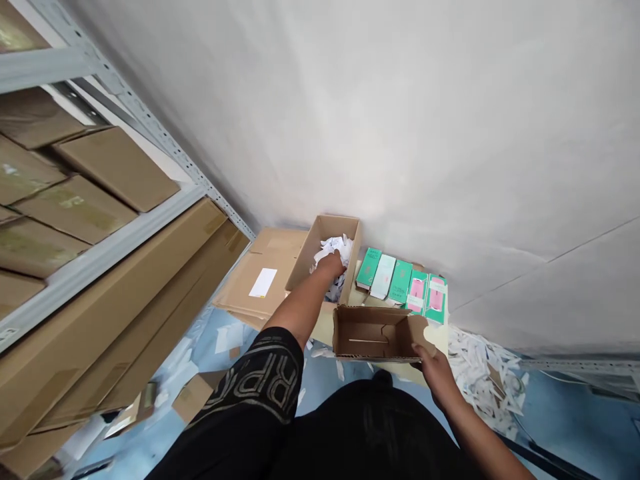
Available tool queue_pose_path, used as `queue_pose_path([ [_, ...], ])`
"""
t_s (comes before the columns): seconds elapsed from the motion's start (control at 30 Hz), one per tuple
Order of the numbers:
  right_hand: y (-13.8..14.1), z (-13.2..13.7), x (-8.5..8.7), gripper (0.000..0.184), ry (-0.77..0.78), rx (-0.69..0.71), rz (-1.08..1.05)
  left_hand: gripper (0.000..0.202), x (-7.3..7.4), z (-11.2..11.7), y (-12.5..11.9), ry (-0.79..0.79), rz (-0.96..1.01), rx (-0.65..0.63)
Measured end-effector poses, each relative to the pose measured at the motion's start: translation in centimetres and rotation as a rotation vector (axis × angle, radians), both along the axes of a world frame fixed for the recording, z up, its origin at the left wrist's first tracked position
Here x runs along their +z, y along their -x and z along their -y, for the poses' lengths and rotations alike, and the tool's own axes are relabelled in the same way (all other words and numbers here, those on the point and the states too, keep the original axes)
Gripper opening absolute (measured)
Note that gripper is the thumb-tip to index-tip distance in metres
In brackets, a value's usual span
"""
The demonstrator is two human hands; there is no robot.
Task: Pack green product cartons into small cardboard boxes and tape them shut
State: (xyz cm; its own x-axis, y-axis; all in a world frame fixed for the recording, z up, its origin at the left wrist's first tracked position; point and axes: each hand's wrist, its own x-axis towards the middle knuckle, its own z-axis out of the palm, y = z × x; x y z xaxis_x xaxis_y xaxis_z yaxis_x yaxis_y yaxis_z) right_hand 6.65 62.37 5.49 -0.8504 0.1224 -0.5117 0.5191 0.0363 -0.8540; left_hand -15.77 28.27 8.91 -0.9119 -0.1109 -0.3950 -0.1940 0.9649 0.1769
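Observation:
My left hand [333,265] reaches down into a tall open carton [306,250], its fingers curled against crumpled white paper strips [336,244]. Part of those fingers is hidden by the hand itself. In front of me, my right hand [434,369] grips a smaller open cardboard box [367,333] by its right end, near a raised flap. This box is tilted with its opening toward me, and its inside shows bare brown cardboard. Just beyond it stand several green and white product boxes [400,281] in a row, two of them with pink pictures.
A flat carton with a white label [263,282] lies at the left of the tall one. Metal shelving [120,223] packed with brown cartons fills the left side. A grey wall [400,120] rises behind. White paper scraps [487,377] are heaped on the blue floor [565,417].

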Motion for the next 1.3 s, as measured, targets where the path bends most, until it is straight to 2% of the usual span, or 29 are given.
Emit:
queue_pose_path([
  [0.17, 2.1, -0.3, 0.0, 0.046, 0.019, 0.09, 0.02, 0.066, -2.5, -1.1, 2.6, 0.052, 0.073, 0.057],
  [0.3, 2.4, 0.3, 0.4, 0.046, 0.049, 0.14, 0.04, 0.047, -3.0, -0.8, 3.5, 0.051, 0.066, 0.053],
  [0.43, 2.2, 1.4, 0.9, 0.045, 0.037, 0.14, 0.043, 0.039, -1.7, 0.4, 3.6, 0.03, 0.008, 0.019],
  [0.6, 0.8, 4.3, 0.8, 0.044, 0.007, 0.092, 0.053, 0.039, 2.3, 4.3, 2.7, -0.027, -0.092, -0.011],
  [0.7, -0.7, 6.6, 0.4, 0.044, 0.018, 0.008, 0.082, 0.039, 5.4, 7.1, -0.2, -0.178, -0.272, -0.066],
  [0.8, -2.0, 8.7, 0.3, 0.045, 0.022, -0.06, 0.095, 0.035, 8.0, 8.9, -5.6, -0.403, -0.382, -0.255],
  [0.87, -2.6, 9.7, 0.4, 0.044, 0.015, -0.074, 0.096, 0.032, 8.7, 9.4, -9.7, -0.513, -0.337, -0.408],
  [0.97, -2.8, 11.0, 0.8, 0.041, -0.005, -0.084, 0.08, 0.028, 8.0, 9.5, -14.4, -0.598, -0.234, -0.616],
  [1.03, -2.9, 11.8, 1.1, 0.04, -0.021, -0.09, 0.056, 0.024, 7.0, 9.5, -16.1, -0.624, -0.194, -0.716],
  [1.13, -3.2, 13.0, 1.4, 0.039, -0.049, -0.095, 0.015, 0.029, 5.9, 9.9, -17.0, -0.633, -0.197, -0.796],
  [1.2, -3.6, 13.7, 1.6, 0.039, -0.049, -0.12, 0.005, 0.036, 5.9, 10.5, -17.2, -0.658, -0.225, -0.816],
  [1.3, -4.4, 14.2, 2.0, 0.041, -0.015, -0.189, 0.011, 0.035, 6.2, 11.1, -17.3, -0.743, -0.302, -0.78],
])
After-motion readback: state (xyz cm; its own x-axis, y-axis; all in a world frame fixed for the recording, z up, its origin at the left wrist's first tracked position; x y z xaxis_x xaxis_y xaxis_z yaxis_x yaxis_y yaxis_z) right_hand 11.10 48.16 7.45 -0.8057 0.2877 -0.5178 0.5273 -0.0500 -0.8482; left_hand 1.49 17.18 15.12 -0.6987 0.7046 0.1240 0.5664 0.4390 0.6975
